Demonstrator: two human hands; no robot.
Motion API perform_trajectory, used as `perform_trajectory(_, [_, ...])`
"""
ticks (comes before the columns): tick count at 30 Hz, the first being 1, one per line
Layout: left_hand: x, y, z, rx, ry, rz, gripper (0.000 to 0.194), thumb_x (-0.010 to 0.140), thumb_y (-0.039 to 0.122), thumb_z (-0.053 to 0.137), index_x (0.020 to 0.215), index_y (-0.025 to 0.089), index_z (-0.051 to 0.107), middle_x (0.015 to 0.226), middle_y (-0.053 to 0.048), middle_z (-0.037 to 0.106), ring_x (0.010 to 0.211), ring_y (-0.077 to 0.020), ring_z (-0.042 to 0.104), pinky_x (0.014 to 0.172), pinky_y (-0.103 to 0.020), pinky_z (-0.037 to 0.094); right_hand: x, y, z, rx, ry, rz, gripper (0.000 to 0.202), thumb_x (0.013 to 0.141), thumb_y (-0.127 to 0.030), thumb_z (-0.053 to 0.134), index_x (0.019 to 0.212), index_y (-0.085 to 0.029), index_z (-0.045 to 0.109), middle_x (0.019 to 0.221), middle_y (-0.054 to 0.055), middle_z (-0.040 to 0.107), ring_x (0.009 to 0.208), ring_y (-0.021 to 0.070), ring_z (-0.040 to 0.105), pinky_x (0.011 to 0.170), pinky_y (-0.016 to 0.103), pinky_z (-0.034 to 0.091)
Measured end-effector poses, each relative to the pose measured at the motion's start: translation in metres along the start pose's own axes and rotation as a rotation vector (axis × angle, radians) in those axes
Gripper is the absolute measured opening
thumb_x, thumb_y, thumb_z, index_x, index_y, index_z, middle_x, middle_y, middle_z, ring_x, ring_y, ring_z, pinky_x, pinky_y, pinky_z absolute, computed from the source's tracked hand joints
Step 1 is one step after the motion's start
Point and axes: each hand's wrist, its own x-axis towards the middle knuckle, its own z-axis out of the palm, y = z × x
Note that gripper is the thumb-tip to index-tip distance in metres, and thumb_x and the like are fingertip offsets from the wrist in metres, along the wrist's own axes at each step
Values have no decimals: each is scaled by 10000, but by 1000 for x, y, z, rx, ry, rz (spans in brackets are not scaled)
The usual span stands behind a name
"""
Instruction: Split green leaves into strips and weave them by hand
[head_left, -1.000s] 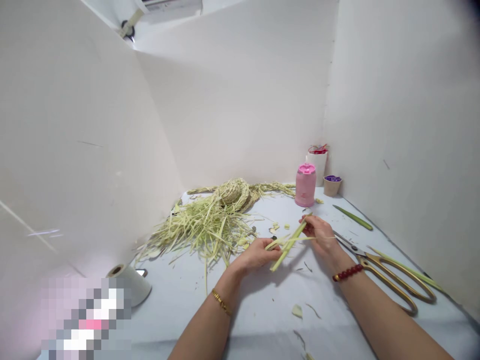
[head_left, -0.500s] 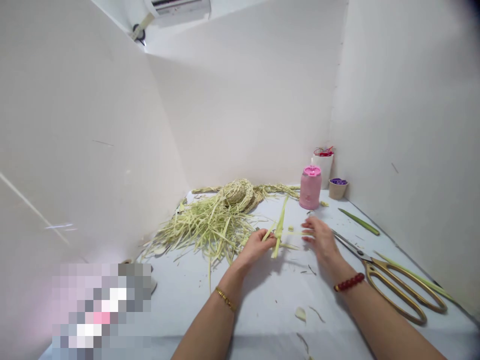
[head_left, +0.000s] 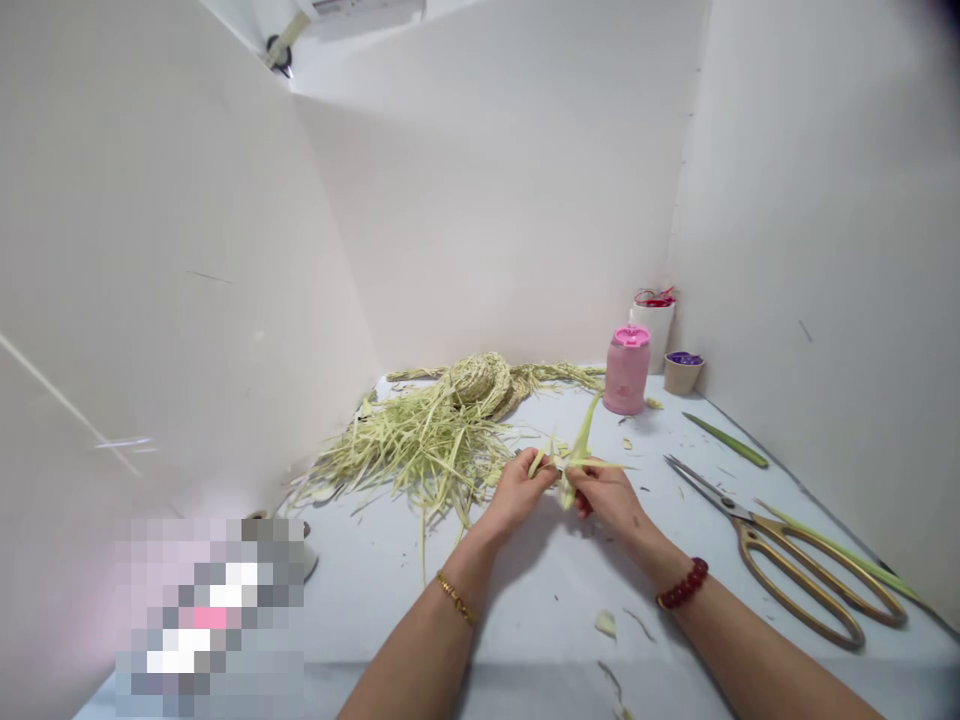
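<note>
Pale green leaf strips (head_left: 584,432), crossed or folded together, stand up between my hands above the middle of the table. My left hand (head_left: 522,488) pinches them from the left, thumb and fingers closed. From the right, my right hand (head_left: 606,492) grips the same strips with its fingertips, close beside the left one. How the strips cross is partly hidden by the fingers. Left of my hands lies a loose pile of pale leaf strips (head_left: 420,445). A coiled braid (head_left: 480,382) of the same material rests at the back of that pile.
Large scissors with gold handles (head_left: 787,555) lie partly open on the right, near a green leaf piece (head_left: 726,440) and a long stalk (head_left: 840,550). A pink bottle (head_left: 628,375), a white cup (head_left: 654,330) and a small purple-filled pot (head_left: 683,375) stand at the back right.
My right hand has moved left to the strips and closed on them beside my left hand. The strips have tilted a little to the right.
</note>
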Motion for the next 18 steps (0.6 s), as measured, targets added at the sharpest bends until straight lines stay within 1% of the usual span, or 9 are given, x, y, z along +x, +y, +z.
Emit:
perform_trajectory(2, [-2, 9, -3, -115, -16, -40, 281, 736, 355, 702, 745, 165, 495, 607, 70, 388, 511, -48, 289, 478, -165, 249, 4, 1, -5, -20, 70, 31, 195, 682, -330, 587, 578, -205, 479, 390, -49, 489, 331, 95, 441, 363, 215, 378])
perform_trajectory(4, [-3, 18, -9, -337, -78, -102, 291, 728, 350, 720, 799, 167, 506, 621, 75, 381, 474, -37, 205, 428, -162, 170, 6, 1, -9, -20, 104, 43, 183, 680, -303, 574, 570, -209, 462, 401, -43, 495, 342, 98, 449, 365, 215, 382])
perform_trajectory(6, [-3, 24, -13, -557, -102, -135, 288, 716, 305, 727, 866, 172, 519, 692, 57, 442, 478, -27, 240, 419, -150, 176, 7, 0, -11, -13, 112, 39, 149, 675, -280, 566, 584, -204, 476, 431, -36, 515, 377, 104, 472, 385, 217, 401])
perform_trajectory(8, [-3, 24, -13, -642, -65, -161, 258, 704, 243, 701, 884, 169, 531, 710, 43, 464, 518, -33, 354, 463, -142, 282, 6, 0, -10, 0, 78, 11, 113, 673, -269, 564, 610, -194, 509, 479, -28, 543, 428, 111, 504, 424, 220, 426])
perform_trajectory(10, [-2, 19, -8, -568, -8, -210, 194, 701, 224, 658, 835, 160, 534, 671, 35, 460, 565, -60, 448, 528, -170, 370, 3, -1, -5, -2, 3, -49, 92, 679, -265, 558, 640, -184, 540, 520, -25, 563, 466, 117, 523, 461, 227, 439])
perform_trajectory(11, [-1, 16, -5, -494, 9, -241, 171, 707, 240, 641, 805, 159, 526, 658, 31, 465, 560, -67, 460, 523, -181, 370, 1, -1, -3, -13, -36, -82, 93, 686, -267, 554, 650, -182, 547, 527, -26, 564, 471, 119, 524, 472, 232, 438])
perform_trajectory(13, [-1, 10, 1, -357, 9, -281, 195, 733, 304, 635, 796, 170, 508, 625, 47, 445, 478, -48, 378, 455, -180, 280, -3, -1, 0, -61, -91, -137, 113, 708, -279, 545, 643, -186, 538, 510, -34, 550, 462, 121, 515, 477, 238, 422])
perform_trajectory(15, [-2, 6, 5, -227, -19, -266, 268, 733, 376, 665, 794, 180, 492, 582, 74, 395, 433, -33, 273, 431, -189, 193, -6, -2, 2, -123, -99, -157, 160, 734, -303, 544, 619, -195, 517, 479, -39, 532, 449, 124, 506, 472, 240, 402])
perform_trajectory(18, [-4, 6, 6, -42, -32, -181, 355, 688, 435, 719, 752, 178, 482, 556, 76, 375, 456, -43, 279, 445, -203, 199, -8, -3, 1, -175, -98, -171, 207, 759, -329, 546, 601, -201, 509, 463, -36, 527, 445, 128, 500, 463, 238, 375])
